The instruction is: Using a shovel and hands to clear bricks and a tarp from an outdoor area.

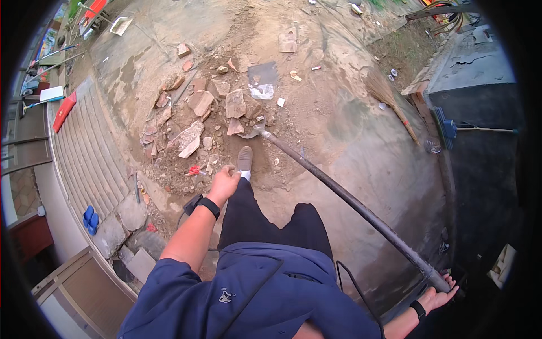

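Note:
A long-handled shovel (344, 196) slants from the rubble down to the lower right. Its blade (248, 134) meets the ground beside broken stone slabs (235, 104), partly hidden by dirt and pieces. At the handle's end is my right hand (436, 298), holding it with some fingers stretched along the tip. My left hand (225, 182) hangs off the shovel, in front of my body, its fingers curled in with nothing visible in them. Just past it, my shoe (244, 159) stands at the edge of the rubble pile (189, 139). A red scrap (195, 170) lies near that hand.
Ridged steps (90, 147) run along the left, with blue slippers (90, 220) beside them. A straw broom (395, 107) lies at the right, near a blue brush (449, 129). A grey flat piece (263, 74) and white plastic (261, 92) lie beyond the pile.

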`<action>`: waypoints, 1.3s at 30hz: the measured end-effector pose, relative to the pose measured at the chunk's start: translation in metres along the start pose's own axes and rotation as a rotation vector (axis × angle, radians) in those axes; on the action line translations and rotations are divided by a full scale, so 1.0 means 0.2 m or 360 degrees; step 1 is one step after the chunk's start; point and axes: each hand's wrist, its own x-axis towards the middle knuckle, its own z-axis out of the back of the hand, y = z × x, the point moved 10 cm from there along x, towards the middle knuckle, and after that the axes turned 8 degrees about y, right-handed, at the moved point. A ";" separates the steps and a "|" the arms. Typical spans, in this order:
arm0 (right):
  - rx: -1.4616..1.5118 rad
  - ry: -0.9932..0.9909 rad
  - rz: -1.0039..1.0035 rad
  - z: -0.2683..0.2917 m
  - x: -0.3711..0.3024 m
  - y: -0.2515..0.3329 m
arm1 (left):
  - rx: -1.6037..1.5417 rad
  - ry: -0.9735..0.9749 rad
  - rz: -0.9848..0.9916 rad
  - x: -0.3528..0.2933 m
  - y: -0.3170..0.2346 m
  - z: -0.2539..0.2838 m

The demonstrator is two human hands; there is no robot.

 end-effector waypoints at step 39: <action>-0.1062 -0.0719 0.0057 -0.74 -0.92 -0.09 | -0.0429 -0.0067 0.0443 2.70 0.53 -0.31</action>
